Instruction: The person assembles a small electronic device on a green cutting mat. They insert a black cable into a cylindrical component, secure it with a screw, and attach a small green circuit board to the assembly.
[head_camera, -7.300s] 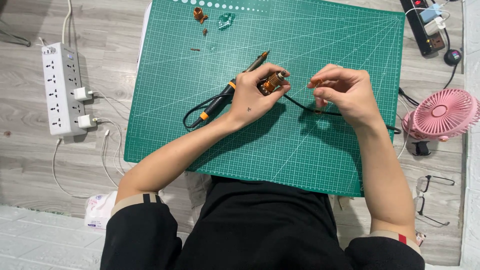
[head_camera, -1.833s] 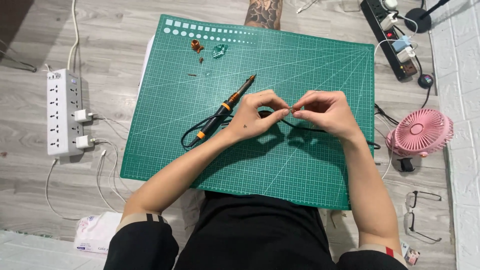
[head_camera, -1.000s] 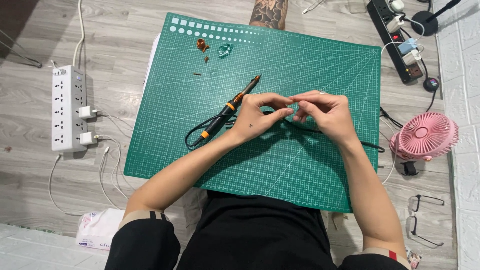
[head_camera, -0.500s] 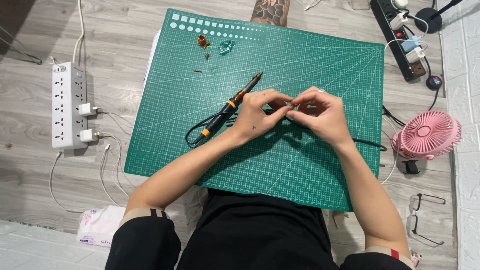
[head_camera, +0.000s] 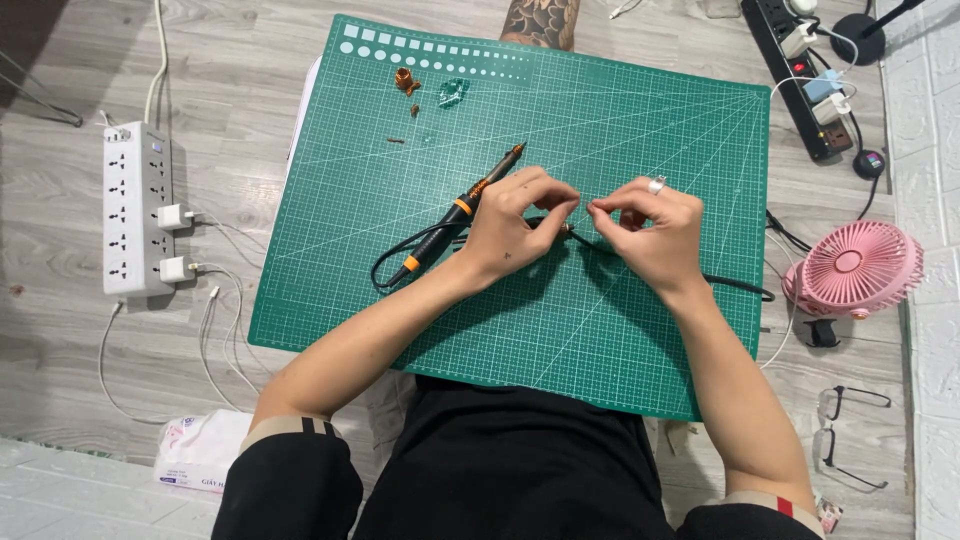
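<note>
**Centre of the green cutting mat: two hands, one thin black cable**

Over the cutting mat (head_camera: 640, 330) I log both hands meeting at mid-mat. Left hand (head_camera: 515, 225): fingers curled, thumb and forefinger pinched on the end of the black cable (head_camera: 735, 285). Right hand (head_camera: 655, 225): pinched shut at the same cable end, ring on one finger; the cable trails right, off the mat toward the pink fan (head_camera: 855, 270). Soldering iron (head_camera: 465, 205): lying on the mat, just behind my left hand, unheld. White power strip (head_camera: 135, 220): on the floor, well left.
</note>
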